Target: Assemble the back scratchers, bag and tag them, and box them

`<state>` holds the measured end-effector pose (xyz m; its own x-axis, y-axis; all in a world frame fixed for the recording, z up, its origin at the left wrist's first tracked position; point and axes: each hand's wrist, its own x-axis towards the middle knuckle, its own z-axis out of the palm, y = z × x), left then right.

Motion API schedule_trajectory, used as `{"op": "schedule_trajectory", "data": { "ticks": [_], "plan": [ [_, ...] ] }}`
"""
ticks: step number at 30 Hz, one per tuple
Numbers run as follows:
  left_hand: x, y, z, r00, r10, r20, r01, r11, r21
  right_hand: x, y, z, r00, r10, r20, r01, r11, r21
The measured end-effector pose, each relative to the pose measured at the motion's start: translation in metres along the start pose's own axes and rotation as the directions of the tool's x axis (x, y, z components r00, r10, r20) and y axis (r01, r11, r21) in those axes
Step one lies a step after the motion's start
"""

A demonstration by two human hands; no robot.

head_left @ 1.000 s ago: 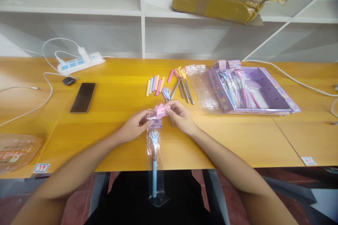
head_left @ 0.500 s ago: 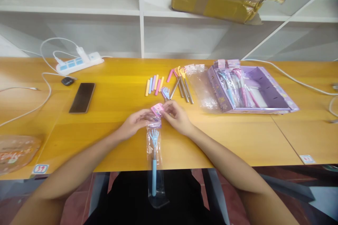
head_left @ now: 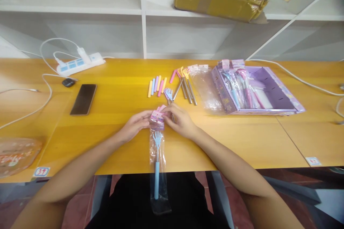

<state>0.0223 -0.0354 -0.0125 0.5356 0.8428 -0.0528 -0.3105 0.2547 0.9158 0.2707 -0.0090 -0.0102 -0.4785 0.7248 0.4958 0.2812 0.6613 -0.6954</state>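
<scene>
Clear bag (head_left: 162,182) w/ blue scratcher (head_left: 156,175) inside extends past counter (head_left: 113,107) edge. L hand (head_left: 137,124) is at bag's top L, fingers against it (can't tell if gripping); R hand (head_left: 178,118) pinches pink card (head_left: 157,115) at bag's top. Beyond bag: coloured tubes (head_left: 160,88), metal-stemmed scratchers (head_left: 190,91). Purple box (head_left: 279,91) w/ packaged scratchers (head_left: 245,93) sits R of bag; phone (head_left: 83,99) L of bag.

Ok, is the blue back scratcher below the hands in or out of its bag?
In: the blue back scratcher lies inside the clear bag, whose film shows on both sides and below it.
</scene>
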Motion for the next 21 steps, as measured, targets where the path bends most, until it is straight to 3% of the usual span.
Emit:
{"op": "schedule_trajectory", "data": {
  "ticks": [7, 21],
  "plan": [
    [-0.0011, 0.0017, 0.0001, 0.999, -0.004, 0.039, 0.006, 0.999, -0.047, -0.0001, -0.0012, -0.0025, 0.994, -0.099, 0.049, 0.098, 0.995, 0.027],
    [-0.0039, 0.0037, 0.0019, 0.998, -0.064, 0.027, 0.062, 0.997, 0.047, -0.0016, -0.0071, -0.0090, 0.957, -0.037, 0.287, 0.036, 0.999, 0.008]
  ]
}}
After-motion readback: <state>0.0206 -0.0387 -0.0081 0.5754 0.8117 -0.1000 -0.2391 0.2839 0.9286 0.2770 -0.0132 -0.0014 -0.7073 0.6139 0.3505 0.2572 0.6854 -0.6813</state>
